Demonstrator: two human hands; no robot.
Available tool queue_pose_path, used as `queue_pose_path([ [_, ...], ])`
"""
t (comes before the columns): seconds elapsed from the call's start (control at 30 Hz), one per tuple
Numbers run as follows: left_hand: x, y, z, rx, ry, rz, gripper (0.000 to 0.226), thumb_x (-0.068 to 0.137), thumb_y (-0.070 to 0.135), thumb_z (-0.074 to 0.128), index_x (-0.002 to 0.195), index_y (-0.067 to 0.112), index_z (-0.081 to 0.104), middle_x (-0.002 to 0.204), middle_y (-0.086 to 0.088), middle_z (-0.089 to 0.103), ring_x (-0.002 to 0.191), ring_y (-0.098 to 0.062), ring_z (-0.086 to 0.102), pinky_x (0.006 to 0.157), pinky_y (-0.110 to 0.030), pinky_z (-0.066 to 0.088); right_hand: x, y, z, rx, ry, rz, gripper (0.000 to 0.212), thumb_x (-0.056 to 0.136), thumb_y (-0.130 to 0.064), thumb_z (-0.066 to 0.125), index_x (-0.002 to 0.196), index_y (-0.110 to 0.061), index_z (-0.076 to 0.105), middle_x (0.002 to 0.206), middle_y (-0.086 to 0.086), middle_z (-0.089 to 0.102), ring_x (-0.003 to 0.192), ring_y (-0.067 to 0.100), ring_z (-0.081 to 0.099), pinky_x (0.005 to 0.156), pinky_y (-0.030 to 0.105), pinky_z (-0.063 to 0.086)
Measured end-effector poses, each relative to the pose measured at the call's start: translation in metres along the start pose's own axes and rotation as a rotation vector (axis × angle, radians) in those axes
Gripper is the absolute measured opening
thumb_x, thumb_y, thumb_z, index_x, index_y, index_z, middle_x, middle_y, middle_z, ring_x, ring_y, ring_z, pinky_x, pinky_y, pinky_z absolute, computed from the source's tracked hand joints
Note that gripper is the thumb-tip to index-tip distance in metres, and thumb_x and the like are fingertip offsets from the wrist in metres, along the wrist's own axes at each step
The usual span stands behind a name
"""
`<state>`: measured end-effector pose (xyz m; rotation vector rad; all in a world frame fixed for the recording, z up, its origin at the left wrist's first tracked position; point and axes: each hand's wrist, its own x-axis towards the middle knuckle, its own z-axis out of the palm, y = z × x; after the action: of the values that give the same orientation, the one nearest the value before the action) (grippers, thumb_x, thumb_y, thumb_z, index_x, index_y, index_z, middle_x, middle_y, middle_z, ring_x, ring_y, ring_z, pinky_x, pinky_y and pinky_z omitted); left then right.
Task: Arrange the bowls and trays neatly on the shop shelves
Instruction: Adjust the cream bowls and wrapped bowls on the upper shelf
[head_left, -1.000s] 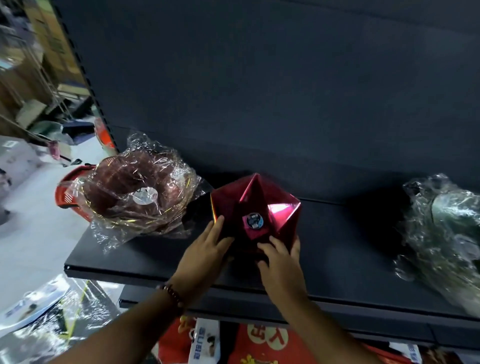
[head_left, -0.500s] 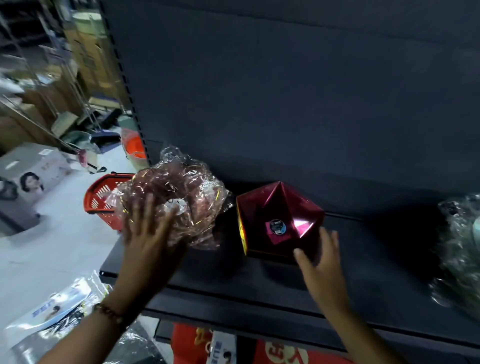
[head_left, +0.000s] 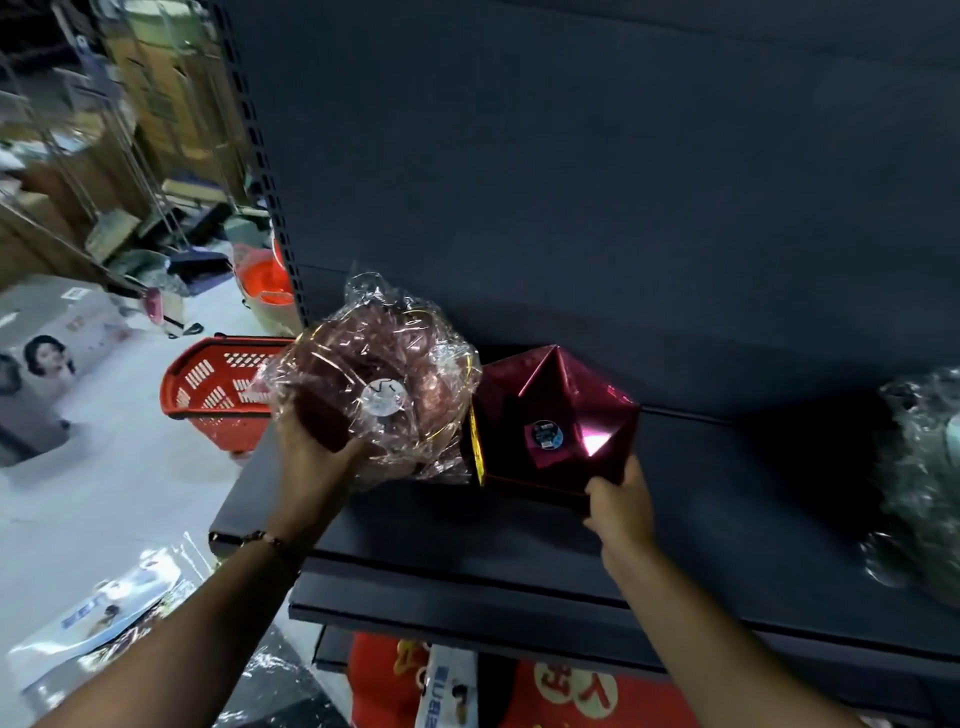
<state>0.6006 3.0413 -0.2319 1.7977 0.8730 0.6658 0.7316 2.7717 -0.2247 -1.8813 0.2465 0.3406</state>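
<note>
1. Red basket (head_left: 208, 387) on the floor, left of the shelf (head_left: 519, 540).
2. Your left hand (head_left: 311, 447) grips the plastic-wrapped bowl (head_left: 379, 384) from below, at the shelf's left end.
3. Faceted red bowl (head_left: 550, 421) sits upside down on the shelf, touching the wrapped one.
4. Your right hand (head_left: 621, 501) holds its near right corner.
5. Wrapped item (head_left: 919, 478) at far right.
</note>
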Motion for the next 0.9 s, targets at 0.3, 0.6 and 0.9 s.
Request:
queue_pose_path([
  [0.3, -0.011, 0.03, 0.0, 0.132, -0.215, 0.062, 0.035, 0.074, 0.012, 0.081, 0.101, 0.011, 0.058, 0.087, -0.007, 0.067, 0.071, 0.003, 0.062, 0.065, -0.022, 0.052, 0.005, -0.001, -0.058, -0.033, -0.179, 0.016, 0.064, 0.088, -0.025, 0.057, 0.146, -0.037, 0.033, 0.13, -0.002, 0.059, 0.113, 0.023, 0.059, 0.085, 0.035, 0.052],
  [0.6, -0.088, 0.146, 0.118, 0.74, -0.314, 0.856, 0.065, 0.078, 0.029, 0.049, 0.141, 0.015, 0.046, 0.147, -0.021, 0.042, 0.131, -0.043, 0.043, 0.105, -0.054, 0.037, 0.023, -0.027, -0.289, -0.992, 0.167, -0.506, 0.059, 0.098, -0.037, 0.044, 0.151, -0.018, 0.027, 0.159, 0.007, 0.021, 0.147, 0.028, 0.013, 0.117, 0.037, 0.011],
  [0.9, -0.262, 0.251, 0.385, 0.754, -0.82, 1.169, 0.075, 0.092, 0.049, 0.049, 0.154, 0.027, 0.012, 0.163, -0.007, -0.001, 0.149, -0.031, 0.003, 0.12, -0.047, 0.003, 0.045, 0.046, -0.455, -1.304, 0.241, -0.272, 0.063, 0.1, -0.047, 0.03, 0.154, -0.022, 0.009, 0.162, 0.006, 0.002, 0.148, 0.03, -0.004, 0.12, 0.042, -0.002],
])
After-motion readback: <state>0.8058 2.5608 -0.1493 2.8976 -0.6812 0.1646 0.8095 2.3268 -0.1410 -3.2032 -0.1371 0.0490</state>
